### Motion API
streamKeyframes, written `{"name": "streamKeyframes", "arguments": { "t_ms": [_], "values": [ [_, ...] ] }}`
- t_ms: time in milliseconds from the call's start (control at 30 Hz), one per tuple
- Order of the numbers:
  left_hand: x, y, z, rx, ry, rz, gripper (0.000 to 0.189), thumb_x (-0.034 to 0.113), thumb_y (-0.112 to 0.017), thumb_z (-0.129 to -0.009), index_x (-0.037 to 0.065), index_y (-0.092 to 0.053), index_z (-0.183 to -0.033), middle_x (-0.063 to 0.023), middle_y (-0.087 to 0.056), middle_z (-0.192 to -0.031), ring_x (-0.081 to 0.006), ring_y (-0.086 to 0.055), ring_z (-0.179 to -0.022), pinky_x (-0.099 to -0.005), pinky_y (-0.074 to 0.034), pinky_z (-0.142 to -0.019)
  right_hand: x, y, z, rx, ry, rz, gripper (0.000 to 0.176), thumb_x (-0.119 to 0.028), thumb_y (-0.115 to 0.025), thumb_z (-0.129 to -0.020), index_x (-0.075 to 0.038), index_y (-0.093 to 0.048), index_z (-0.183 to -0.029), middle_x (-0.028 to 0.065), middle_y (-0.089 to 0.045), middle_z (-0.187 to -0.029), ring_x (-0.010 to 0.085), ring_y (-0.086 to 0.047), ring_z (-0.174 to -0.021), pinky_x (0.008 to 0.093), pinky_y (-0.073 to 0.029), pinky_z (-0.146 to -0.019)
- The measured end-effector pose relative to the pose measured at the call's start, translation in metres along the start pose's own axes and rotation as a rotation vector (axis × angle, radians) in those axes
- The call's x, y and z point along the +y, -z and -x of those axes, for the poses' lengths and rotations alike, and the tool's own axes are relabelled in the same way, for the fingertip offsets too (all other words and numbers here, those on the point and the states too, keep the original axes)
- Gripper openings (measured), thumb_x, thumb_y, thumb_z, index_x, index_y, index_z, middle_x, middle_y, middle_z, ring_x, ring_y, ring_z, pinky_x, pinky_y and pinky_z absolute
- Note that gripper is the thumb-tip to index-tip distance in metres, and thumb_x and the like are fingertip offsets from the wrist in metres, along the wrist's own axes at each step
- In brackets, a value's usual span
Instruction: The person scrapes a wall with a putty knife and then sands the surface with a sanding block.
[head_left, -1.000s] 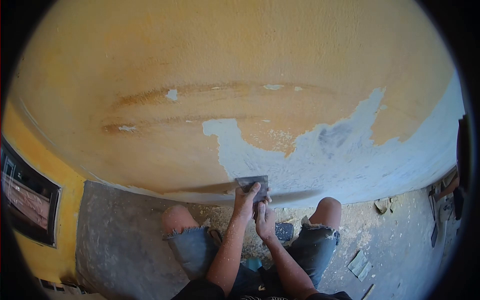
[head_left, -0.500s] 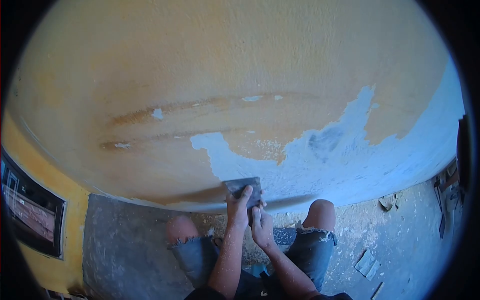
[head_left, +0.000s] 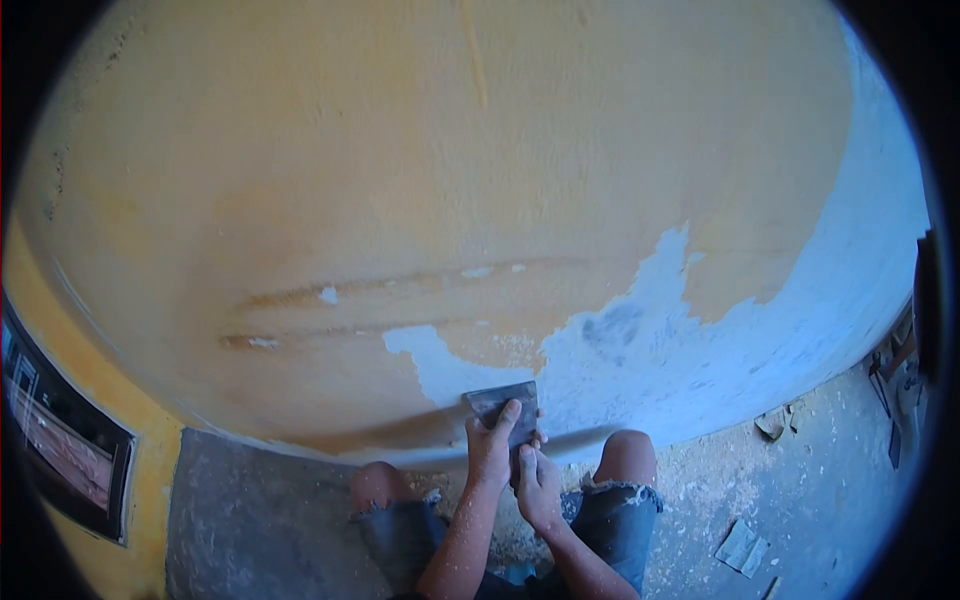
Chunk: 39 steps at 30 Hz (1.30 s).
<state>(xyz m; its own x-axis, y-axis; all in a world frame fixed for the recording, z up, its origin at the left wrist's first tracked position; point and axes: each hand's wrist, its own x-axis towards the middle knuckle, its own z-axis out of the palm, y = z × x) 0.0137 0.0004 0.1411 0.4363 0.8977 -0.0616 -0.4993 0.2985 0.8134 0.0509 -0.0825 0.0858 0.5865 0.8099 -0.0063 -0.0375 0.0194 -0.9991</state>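
Scraper [head_left: 505,402] gripped two-handed, low on a patchy wall [head_left: 600,130]

My left hand [head_left: 488,452] is closed around the scraper, high up where its handle meets the wide, dark blade. The thumb lies flat on the face of the blade, and the other fingers go round the back, where I lose sight of them except for some tips poking out past the far edge. My right hand [head_left: 538,490] is wrapped narrow around the handle just below, thumb pointing up; its other fingers are mostly hidden, and so is nearly all of the handle.

The blade is tilted a little, over the lower edge of the pale patch [head_left: 650,350], where the yellow paint is gone. It looks to be against the wall, though from above I can't be sure the edge touches. Dark shadows spread to both sides of it.

My bare knees [head_left: 627,458] stick out of torn jeans [head_left: 615,530] on either side of my forearms. Something teal [head_left: 520,572] between my legs is too covered to make out. On the floor [head_left: 260,520] to my right, among pale crumbs, lie a folded sheet [head_left: 742,548] and a curled scrap [head_left: 772,424] near the wall. A thin stick [head_left: 772,588] is cut off by the bottom of my view. The dark clutter [head_left: 895,390] at the far right is too dim to name. On my left, a dark-framed window [head_left: 70,450] runs out of sight.
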Motion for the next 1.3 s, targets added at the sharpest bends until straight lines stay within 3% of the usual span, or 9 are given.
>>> {"name": "streamKeyframes", "arguments": {
  "t_ms": [167, 267, 433, 500, 767, 900, 1000, 1200, 1300],
  "values": [
    [0.013, -0.015, 0.0, 0.005, -0.003, -0.028, 0.026, 0.02, -0.066, -0.091, -0.001, -0.059, -0.106, -0.0163, -0.067, -0.082, -0.0238, -0.063, -0.056, -0.0314, -0.05, -0.047, -0.026, 0.006, 0.001, -0.037, -0.057, -0.066, 0.047, -0.033, -0.039, -0.104, 0.004, -0.055, -0.08, 0.0086, -0.049, -0.059, 0.0155, -0.046, -0.056, 0.0353, -0.04, -0.056],
    [-0.005, -0.009, 0.008, 0.031, -0.002, -0.04, 0.027, 0.02, -0.066, -0.091, -0.002, -0.059, -0.104, -0.0159, -0.067, -0.082, -0.0229, -0.063, -0.056, -0.0313, -0.05, -0.046, -0.006, 0.01, 0.007, -0.057, -0.009, -0.046, 0.042, -0.033, -0.037, -0.106, -0.006, -0.048, -0.077, -0.0048, -0.04, -0.058, 0.0055, -0.036, -0.049, 0.024, -0.031, -0.046],
    [0.012, -0.022, 0.006, 0.036, -0.033, -0.088, 0.026, 0.02, -0.065, -0.092, -0.001, -0.058, -0.106, -0.0155, -0.067, -0.082, -0.0231, -0.063, -0.055, -0.0319, -0.05, -0.046, -0.025, 0.011, 0.003, -0.068, -0.027, -0.137, 0.042, -0.032, -0.037, -0.106, -0.005, -0.048, -0.074, -0.0047, -0.041, -0.057, 0.0051, -0.037, -0.049, 0.0241, -0.031, -0.046],
    [0.004, -0.018, 0.01, 0.054, -0.004, -0.04, 0.023, 0.016, -0.065, -0.092, -0.004, -0.06, -0.105, -0.0157, -0.069, -0.085, -0.0222, -0.064, -0.058, -0.0319, -0.052, -0.05, -0.017, 0.016, 0.005, -0.09, -0.076, -0.026, 0.044, -0.032, -0.039, -0.104, 0.003, -0.054, -0.082, 0.0079, -0.048, -0.058, 0.0143, -0.045, -0.054, 0.0342, -0.039, -0.053],
    [0.001, -0.009, 0.01, 0.074, -0.022, -0.066, 0.026, 0.021, -0.065, -0.092, -0.001, -0.06, -0.103, -0.0162, -0.067, -0.082, -0.0232, -0.063, -0.055, -0.0322, -0.051, -0.047, -0.013, 0.014, 0.008, -0.113, -0.114, 0.018, 0.042, -0.033, -0.04, -0.104, 0.003, -0.057, -0.088, 0.0118, -0.052, -0.061, 0.019, -0.05, -0.058, 0.0373, -0.042, -0.058],
    [0.01, -0.014, 0.008, 0.108, -0.043, -0.126, 0.022, 0.015, -0.064, -0.092, -0.004, -0.062, -0.102, -0.0155, -0.068, -0.082, -0.0218, -0.064, -0.057, -0.0319, -0.051, -0.049, -0.009, 0.003, 0.004, -0.069, -0.048, -0.023, 0.043, -0.032, -0.039, -0.104, 0.003, -0.057, -0.086, 0.0087, -0.05, -0.061, 0.0152, -0.049, -0.058, 0.0356, -0.041, -0.057],
    [0.011, -0.014, 0.011, 0.098, -0.058, -0.077, 0.022, 0.016, -0.065, -0.091, -0.003, -0.062, -0.102, -0.0156, -0.068, -0.083, -0.0217, -0.064, -0.056, -0.0314, -0.051, -0.049, -0.022, 0.008, 0.009, -0.134, -0.176, -0.078, 0.044, -0.034, -0.04, -0.104, 0.002, -0.057, -0.085, 0.0077, -0.05, -0.061, 0.0141, -0.047, -0.058, 0.0341, -0.041, -0.056],
    [0.017, -0.018, 0.006, 0.095, -0.07, -0.089, 0.022, 0.016, -0.065, -0.092, -0.003, -0.062, -0.102, -0.0155, -0.068, -0.082, -0.0221, -0.064, -0.056, -0.0308, -0.05, -0.047, -0.021, 0.004, 0.003, -0.13, -0.142, -0.089, 0.045, -0.035, -0.038, -0.105, 0.001, -0.055, -0.084, 0.0039, -0.05, -0.061, 0.011, -0.045, -0.056, 0.0302, -0.039, -0.054],
    [0.019, -0.019, 0.009, 0.055, -0.065, -0.057, 0.022, 0.015, -0.065, -0.092, -0.003, -0.062, -0.103, -0.0157, -0.068, -0.082, -0.0221, -0.063, -0.056, -0.0311, -0.051, -0.047, -0.029, 0.006, 0.006, -0.138, -0.023, -0.171, 0.04, -0.035, -0.036, -0.106, -0.007, -0.047, -0.079, -0.0051, -0.039, -0.06, 0.0047, -0.034, -0.048, 0.023, -0.03, -0.044]
  ]
}}
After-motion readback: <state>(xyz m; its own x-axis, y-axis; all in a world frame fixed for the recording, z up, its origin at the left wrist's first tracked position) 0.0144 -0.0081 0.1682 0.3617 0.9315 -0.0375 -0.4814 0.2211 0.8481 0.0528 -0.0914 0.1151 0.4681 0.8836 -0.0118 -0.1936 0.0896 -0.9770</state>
